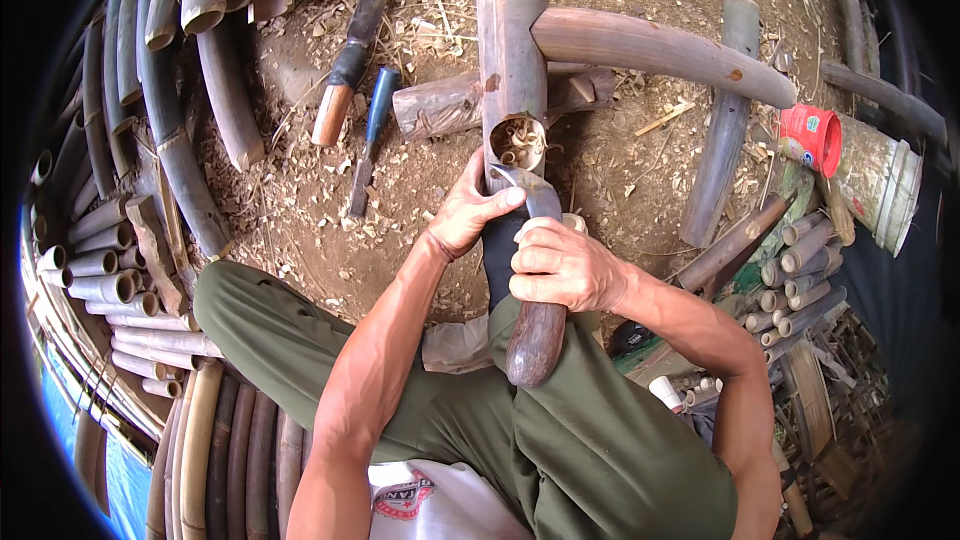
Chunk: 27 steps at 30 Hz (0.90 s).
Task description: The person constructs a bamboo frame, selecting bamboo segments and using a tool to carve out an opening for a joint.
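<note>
Hands on a job: right hand [560, 265] tight around brown wooden-handled curved knife [535, 340], left hand [470, 210] gripping upright grey bamboo tube [510, 50], thumb on blade.

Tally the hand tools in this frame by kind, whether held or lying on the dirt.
Curved knife with wooden handle, in the right hand, left hand on its blade: 1
Large knife on the dirt, wooden handle: 1
Chisel, blue handle: 1
Total: 3
</note>
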### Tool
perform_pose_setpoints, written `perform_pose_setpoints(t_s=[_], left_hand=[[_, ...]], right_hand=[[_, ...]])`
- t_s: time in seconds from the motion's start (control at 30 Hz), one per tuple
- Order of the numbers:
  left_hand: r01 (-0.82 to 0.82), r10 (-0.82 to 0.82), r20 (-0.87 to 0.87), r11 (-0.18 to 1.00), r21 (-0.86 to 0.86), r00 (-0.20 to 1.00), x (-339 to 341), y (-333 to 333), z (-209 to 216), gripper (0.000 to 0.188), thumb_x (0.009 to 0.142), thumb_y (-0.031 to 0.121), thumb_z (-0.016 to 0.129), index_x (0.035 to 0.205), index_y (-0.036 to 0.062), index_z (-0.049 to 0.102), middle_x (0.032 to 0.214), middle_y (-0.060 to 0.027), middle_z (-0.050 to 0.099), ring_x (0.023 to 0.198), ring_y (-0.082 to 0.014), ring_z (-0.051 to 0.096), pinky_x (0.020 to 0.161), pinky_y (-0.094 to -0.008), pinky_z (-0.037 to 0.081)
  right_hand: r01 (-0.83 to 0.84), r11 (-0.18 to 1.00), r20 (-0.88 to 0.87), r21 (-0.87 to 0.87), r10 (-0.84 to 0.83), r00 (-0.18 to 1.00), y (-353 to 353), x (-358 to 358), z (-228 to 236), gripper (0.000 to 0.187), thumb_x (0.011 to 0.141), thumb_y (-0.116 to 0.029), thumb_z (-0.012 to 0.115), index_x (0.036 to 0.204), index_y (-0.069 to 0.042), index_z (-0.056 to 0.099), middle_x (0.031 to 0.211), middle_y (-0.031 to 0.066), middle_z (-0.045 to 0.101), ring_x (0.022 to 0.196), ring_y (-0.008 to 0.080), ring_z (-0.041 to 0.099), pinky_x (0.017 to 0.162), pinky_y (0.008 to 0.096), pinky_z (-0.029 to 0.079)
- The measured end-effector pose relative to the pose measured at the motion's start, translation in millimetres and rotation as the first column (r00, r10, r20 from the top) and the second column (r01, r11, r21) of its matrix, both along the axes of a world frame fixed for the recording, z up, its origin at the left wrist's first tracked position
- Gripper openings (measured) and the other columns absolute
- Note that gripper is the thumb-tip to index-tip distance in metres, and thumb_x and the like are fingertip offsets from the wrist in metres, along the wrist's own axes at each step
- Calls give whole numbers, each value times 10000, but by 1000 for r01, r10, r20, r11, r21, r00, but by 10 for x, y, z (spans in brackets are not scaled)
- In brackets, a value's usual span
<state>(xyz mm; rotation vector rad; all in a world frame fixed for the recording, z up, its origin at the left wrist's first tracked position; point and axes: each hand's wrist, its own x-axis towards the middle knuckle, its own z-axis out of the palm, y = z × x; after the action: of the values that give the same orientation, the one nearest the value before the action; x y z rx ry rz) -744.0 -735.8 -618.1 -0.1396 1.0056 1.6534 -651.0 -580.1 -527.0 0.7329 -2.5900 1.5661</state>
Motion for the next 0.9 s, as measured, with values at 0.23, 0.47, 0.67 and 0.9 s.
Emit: perform_pose_setpoints(t_s=[0.23, 0.47, 0.67, 0.9], left_hand=[[-22, 23, 10, 1000, -22, 1000, 12, 5, 27, 843, 791, 301, 827, 1442, 40, 361, 1312, -82, 544, 1187, -175, 525, 1041, -338, 418], [-84, 77, -55, 988, -127, 995, 61, 41, 2, 686, 835, 320, 789, 1371, 32, 471, 1211, -70, 614, 1095, -151, 576, 982, -330, 465], [-147, 90, -231, 959, -242, 969, 133, 93, 11, 627, 858, 371, 759, 1314, 3, 533, 1178, -96, 635, 1063, -154, 577, 944, -313, 467], [-133, 107, -160, 978, -160, 981, 89, 44, 105, 914, 789, 398, 816, 1438, -58, 361, 1309, -153, 566, 1206, -214, 540, 1045, -342, 419]], right_hand=[[-66, 997, -7, 48, 66, 998, -1, -33, -46, 197, 698, -207, 607, 854, -87, 596, 809, 26, 486, 811, 214, 534, 847, 389, 456], [-38, 990, -130, 133, 55, 990, -54, -49, -299, 171, 670, -203, 606, 802, -96, 579, 751, 11, 451, 752, 192, 512, 803, 353, 466], [-17, 977, -204, 212, 61, 977, -38, -101, -431, 188, 646, -196, 610, 803, -96, 583, 750, 9, 461, 752, 195, 526, 808, 343, 479], [184, 978, -54, -99, -190, 980, 37, -249, -127, 99, 778, -107, 636, 853, -80, 576, 778, 33, 535, 752, 193, 573, 798, 380, 512]])
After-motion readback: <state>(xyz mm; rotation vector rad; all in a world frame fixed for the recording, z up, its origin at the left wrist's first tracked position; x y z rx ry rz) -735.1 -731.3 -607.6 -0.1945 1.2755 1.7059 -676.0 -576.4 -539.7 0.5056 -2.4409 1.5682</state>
